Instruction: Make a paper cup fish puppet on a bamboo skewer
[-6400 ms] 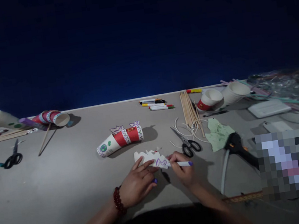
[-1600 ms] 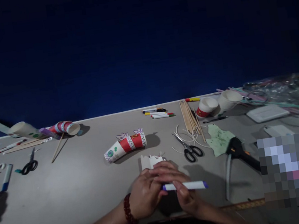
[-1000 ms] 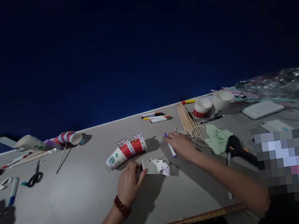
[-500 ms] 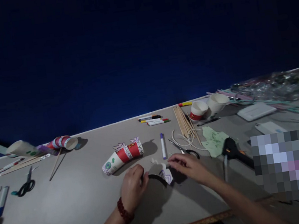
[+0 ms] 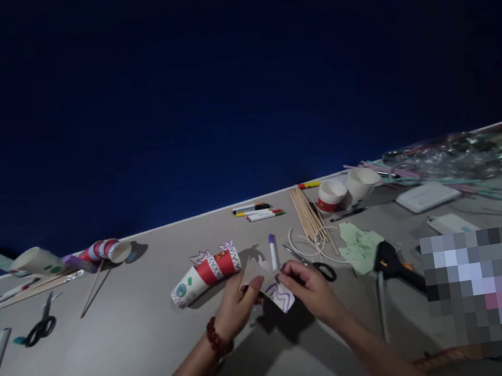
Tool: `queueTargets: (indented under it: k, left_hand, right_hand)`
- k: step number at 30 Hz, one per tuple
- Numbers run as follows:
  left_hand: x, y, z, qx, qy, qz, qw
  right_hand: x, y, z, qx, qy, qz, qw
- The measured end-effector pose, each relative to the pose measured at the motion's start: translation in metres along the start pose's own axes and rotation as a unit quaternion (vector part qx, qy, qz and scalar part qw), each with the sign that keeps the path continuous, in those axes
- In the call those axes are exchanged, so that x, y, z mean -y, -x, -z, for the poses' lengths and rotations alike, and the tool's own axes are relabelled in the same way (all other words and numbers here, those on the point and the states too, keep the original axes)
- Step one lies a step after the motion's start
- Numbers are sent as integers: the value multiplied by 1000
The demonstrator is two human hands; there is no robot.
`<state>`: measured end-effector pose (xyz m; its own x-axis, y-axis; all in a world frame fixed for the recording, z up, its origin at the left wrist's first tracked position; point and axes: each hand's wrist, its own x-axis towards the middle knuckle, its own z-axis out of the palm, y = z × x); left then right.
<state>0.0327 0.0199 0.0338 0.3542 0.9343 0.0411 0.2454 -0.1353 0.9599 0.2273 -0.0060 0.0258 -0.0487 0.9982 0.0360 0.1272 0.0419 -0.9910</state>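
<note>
Between my hands is a piece of white paper [image 5: 281, 297] with purple zigzag lines drawn on it. My left hand [image 5: 236, 307], with a dark red bead bracelet at the wrist, pinches its plain, pale upper left part. The thumb and fingers of my right hand [image 5: 310, 288] are closed on the paper's right edge. Just beyond lies a white marker with a purple cap [image 5: 273, 253]. Left of it, a joined pair of paper cups [image 5: 207, 274] rests on its side, decorated in red, with purple-edged paper spikes on top.
Scissors [image 5: 323, 270], wooden sticks [image 5: 309, 217], green paper [image 5: 359, 246] and a black glue gun [image 5: 390, 262] lie to the right. Upright paper cups [image 5: 332, 195] stand behind. Several markers [image 5: 259, 212] lie at the back; another pair of scissors [image 5: 42, 329] is far left.
My left hand has moved up and right to the paper and now grips it. The dark curved thing beside that hand no longer shows. My right hand has closed on the paper's edge.
</note>
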Motion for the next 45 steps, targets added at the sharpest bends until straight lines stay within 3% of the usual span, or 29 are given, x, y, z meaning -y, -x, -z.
queueTargets:
  k: [3, 7, 16, 20, 22, 25, 29, 32, 34, 37, 41, 45]
  left_hand:
    - [-4, -4, -1, 38, 52, 55, 996]
    - [-7, -6, 2, 59, 75, 56, 994]
    - [-10, -6, 1, 38, 99, 82, 991]
    - [1, -8, 0, -15, 72, 57, 996]
    - [6, -9, 0, -42, 55, 49, 996]
    - [9, -12, 2, -55, 20, 31, 998]
    - [7, -14, 2, -61, -22, 6, 998]
    - [7, -14, 1, -48, -18, 9, 999]
    - [9, -14, 2, -49, -22, 1, 999]
    - [10, -13, 4, -61, -35, -11, 997]
    - [12, -14, 6, -72, -47, -8, 996]
    - [15, -16, 7, -77, -37, -4, 996]
  right_hand:
    - [4, -2, -2, -7, -25, -9, 1000]
    - [4, -5, -2, -15, -29, -17, 999]
    - [-1, -5, -5, -52, 46, 35, 997]
    - [-9, -2, 16, -72, 140, 38, 987]
    - [-17, 1, 36, -100, 240, 28, 965]
    - [-30, 10, 62, -145, 402, 25, 904]
    - [-43, 18, 75, -91, 555, 8, 827]
    - [-47, 17, 75, -61, 593, -10, 803]
    - [-48, 15, 78, -59, 583, -22, 810]
    - [-52, 12, 88, -72, 510, -51, 856]
    - [-47, 16, 101, -82, 321, -67, 941]
    - [-36, 21, 96, -51, 128, -115, 984]
